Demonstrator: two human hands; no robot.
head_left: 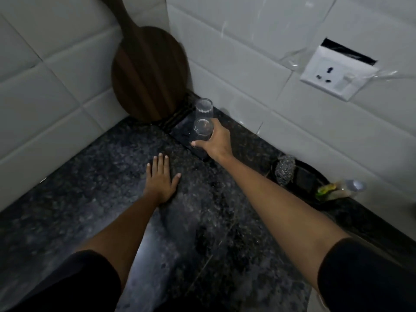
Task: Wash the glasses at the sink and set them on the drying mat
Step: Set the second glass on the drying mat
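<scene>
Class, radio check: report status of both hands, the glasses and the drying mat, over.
Left hand flat on counter, open. Right hand grips glass upside down over drying mat. Second glass already inverted on mat. Nothing in the way.

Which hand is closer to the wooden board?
Right. The right hand, holding a glass, is just below the board; the left hand lies flat on the counter, farther back.
</scene>
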